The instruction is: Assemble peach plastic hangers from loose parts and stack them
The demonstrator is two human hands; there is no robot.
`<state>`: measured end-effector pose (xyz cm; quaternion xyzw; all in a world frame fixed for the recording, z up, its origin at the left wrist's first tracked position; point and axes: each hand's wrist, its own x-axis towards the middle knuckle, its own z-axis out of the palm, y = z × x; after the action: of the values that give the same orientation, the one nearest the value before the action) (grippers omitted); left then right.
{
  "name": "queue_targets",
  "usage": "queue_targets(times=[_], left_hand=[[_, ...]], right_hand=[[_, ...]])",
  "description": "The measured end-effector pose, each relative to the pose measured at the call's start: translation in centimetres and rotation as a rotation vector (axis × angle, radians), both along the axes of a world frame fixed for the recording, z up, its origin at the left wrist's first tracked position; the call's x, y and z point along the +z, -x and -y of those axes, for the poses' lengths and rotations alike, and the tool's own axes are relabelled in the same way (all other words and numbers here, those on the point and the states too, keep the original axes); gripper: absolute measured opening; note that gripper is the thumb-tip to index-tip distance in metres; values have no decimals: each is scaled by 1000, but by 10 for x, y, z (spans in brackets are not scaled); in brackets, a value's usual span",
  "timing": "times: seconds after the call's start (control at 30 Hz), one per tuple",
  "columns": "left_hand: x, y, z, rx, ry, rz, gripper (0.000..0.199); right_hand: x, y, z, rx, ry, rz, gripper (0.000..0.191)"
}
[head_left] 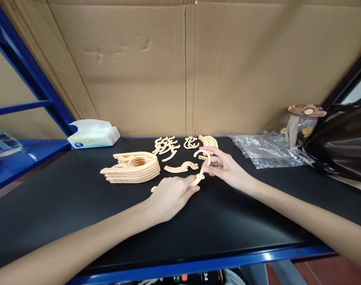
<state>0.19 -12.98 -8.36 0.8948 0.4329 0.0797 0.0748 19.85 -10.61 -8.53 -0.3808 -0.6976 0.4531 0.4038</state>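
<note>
Near the middle of the black table, my left hand (172,196) grips a beige curved arm piece, whose other end shows at its left. My right hand (224,164) pinches a beige hook piece (209,158) that meets the arm piece (197,180) at a small round joint. Just behind my hands lies a loose curved piece (180,168). A stack of beige folded pieces (135,170) sits to the left. Farther back are a pile of small hook pieces (165,145), a few more hooks (191,143) and a row of curved arms (209,141).
A tissue pack (94,136) stands at the back left of the black table (79,213). Clear plastic bags (269,150), a bottle (302,122) and a dark bag (340,138) are on the right. Cardboard (138,71) stands behind, and a blue edge (204,263) runs along the front.
</note>
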Motion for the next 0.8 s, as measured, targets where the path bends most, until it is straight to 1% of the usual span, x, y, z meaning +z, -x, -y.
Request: queue_targets(times=[0.37, 0.47, 0.53, 0.57, 0.63, 0.73, 0.8], left_hand=[[-1, -1, -1, -1, 76, 73, 28], [0, -1, 0, 22, 82, 73, 26], [2, 0, 1, 43, 127, 95, 23], [3, 1, 1, 44, 182, 126, 20], [5, 4, 1, 28, 354, 221, 20], [10, 8, -1, 0, 660, 370, 26], [14, 10, -3, -10, 807, 437, 32]], right_hand=[[0, -2, -2, 14, -42, 33, 48], [0, -2, -1, 20, -34, 33, 48], [-1, -2, -1, 37, -23, 37, 49], [-1, -2, -1, 59, -20, 41, 49], [-3, -2, 0, 115, -21, 49, 51], [-4, -2, 2, 173, -38, 67, 51], [-3, -2, 3, 185, -68, 89, 50]])
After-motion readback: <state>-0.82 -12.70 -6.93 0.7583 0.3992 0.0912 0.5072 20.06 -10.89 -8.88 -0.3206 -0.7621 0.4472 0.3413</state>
